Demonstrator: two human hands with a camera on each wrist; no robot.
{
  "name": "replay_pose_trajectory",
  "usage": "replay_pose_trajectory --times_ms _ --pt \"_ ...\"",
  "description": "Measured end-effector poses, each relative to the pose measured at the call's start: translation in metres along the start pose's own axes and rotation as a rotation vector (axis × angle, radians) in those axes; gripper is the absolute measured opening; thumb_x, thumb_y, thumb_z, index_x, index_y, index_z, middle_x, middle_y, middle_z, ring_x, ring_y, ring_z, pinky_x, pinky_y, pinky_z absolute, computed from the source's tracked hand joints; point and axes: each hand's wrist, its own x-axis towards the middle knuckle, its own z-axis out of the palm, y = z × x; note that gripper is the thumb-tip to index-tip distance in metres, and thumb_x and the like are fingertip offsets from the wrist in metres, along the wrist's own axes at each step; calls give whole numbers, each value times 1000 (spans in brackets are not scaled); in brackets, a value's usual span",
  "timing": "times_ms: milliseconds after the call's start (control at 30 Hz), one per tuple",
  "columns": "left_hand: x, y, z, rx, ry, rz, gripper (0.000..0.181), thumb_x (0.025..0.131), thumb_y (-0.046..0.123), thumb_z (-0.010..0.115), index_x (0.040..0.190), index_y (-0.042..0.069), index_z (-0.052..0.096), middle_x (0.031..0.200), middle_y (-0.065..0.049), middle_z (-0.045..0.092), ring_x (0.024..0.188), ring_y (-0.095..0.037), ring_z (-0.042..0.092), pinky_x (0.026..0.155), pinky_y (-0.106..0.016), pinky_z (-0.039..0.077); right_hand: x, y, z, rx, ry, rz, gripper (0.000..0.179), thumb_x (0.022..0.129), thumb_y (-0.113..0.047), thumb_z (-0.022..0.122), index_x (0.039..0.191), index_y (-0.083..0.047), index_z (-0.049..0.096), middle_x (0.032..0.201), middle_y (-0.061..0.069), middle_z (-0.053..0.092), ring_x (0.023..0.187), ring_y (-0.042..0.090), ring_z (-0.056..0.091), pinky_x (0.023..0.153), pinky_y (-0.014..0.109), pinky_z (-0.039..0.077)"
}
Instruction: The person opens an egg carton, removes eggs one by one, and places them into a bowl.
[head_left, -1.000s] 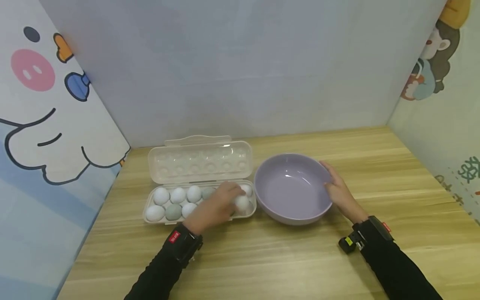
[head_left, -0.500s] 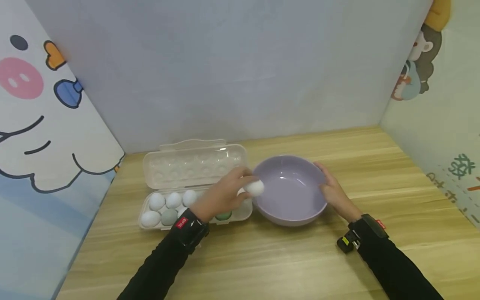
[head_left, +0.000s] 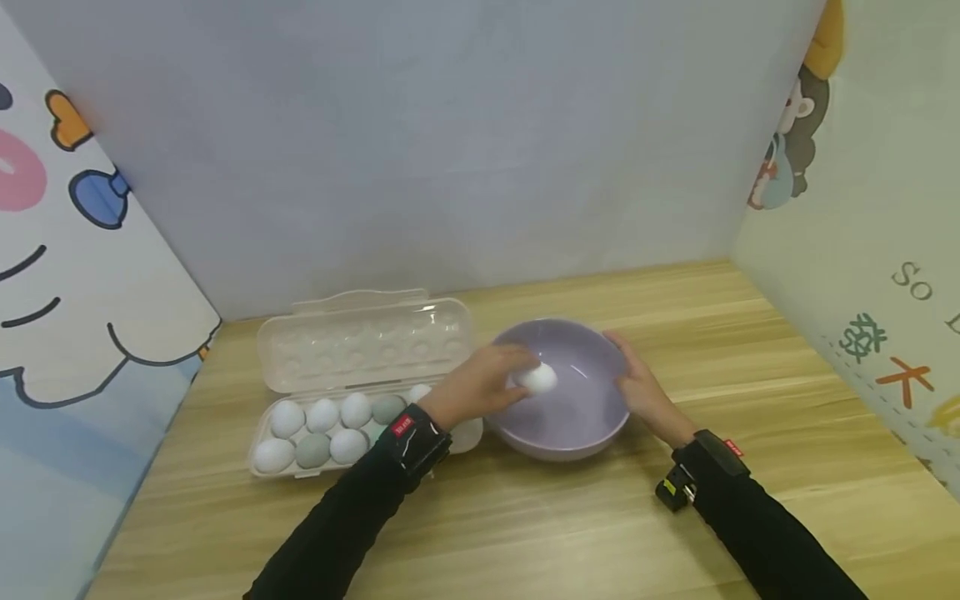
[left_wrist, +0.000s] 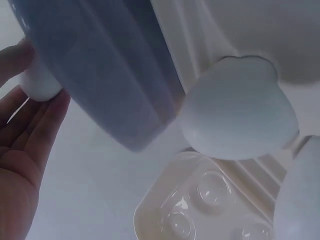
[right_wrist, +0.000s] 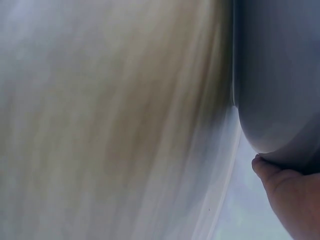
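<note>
In the head view my left hand (head_left: 483, 382) pinches a white egg (head_left: 538, 379) between thumb and fingers, over the left part of the purple bowl (head_left: 558, 446). The left wrist view shows this egg (left_wrist: 41, 82) beside the bowl's wall (left_wrist: 105, 75). My right hand (head_left: 648, 390) grips the bowl's right rim, thumb on the inside. Left of the bowl lies an egg carton (head_left: 258, 442) of clear plastic holding several white eggs (head_left: 287, 419) and a few greenish ones (head_left: 312, 450). My left wrist and hand hide part of its right side.
The carton's lid (head_left: 367, 342) lies folded back behind it, towards the grey backdrop (head_left: 420, 167). Printed panels stand at both sides of the wooden table (head_left: 525, 533). Bare tabletop shows in front of the bowl and to its right.
My left hand has lifted a white egg out of the carton and carried it right, over the bowl. My right hand has stayed on the bowl's rim. The head view has shifted slightly.
</note>
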Motion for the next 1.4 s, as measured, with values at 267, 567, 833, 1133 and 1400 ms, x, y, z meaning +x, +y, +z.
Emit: replay_pose_trajectory --times_ms 267,567,833,1133,1400 --pt "10 -7 11 60 -56 -109 30 70 9 73 98 6 61 96 -4 62 90 -16 56 83 -24 44 3 0 8 -9 3 7 72 71 15 28 139 -5 15 144 22 14 127 42 19 101 57 21" --pt "11 -12 22 25 -150 -179 28 67 4 73 91 7 58 90 -4 61 88 -19 56 84 -29 44 3 -2 18 -13 17 9 72 71 15 29 139 -4 17 144 22 16 128 41 19 102 58 19" --pt "10 -15 27 47 -198 -206 29 66 7 74 89 8 56 88 -2 60 86 -18 56 83 -30 44 4 -6 22 -12 12 2 71 71 15 27 138 -4 18 143 22 18 128 41 20 103 57 18" --pt "9 -16 25 120 -274 -271 31 67 13 75 87 11 52 84 1 55 80 -16 53 76 -29 44 9 -1 26 -12 6 -9 70 72 16 27 139 -4 18 144 21 18 129 38 18 105 54 15" --pt "9 -13 23 276 -321 -326 34 72 28 73 89 14 48 82 3 50 75 -15 50 64 -30 45 12 -2 27 -30 -4 -22 69 72 15 27 139 -4 19 144 20 18 130 37 17 105 54 14"
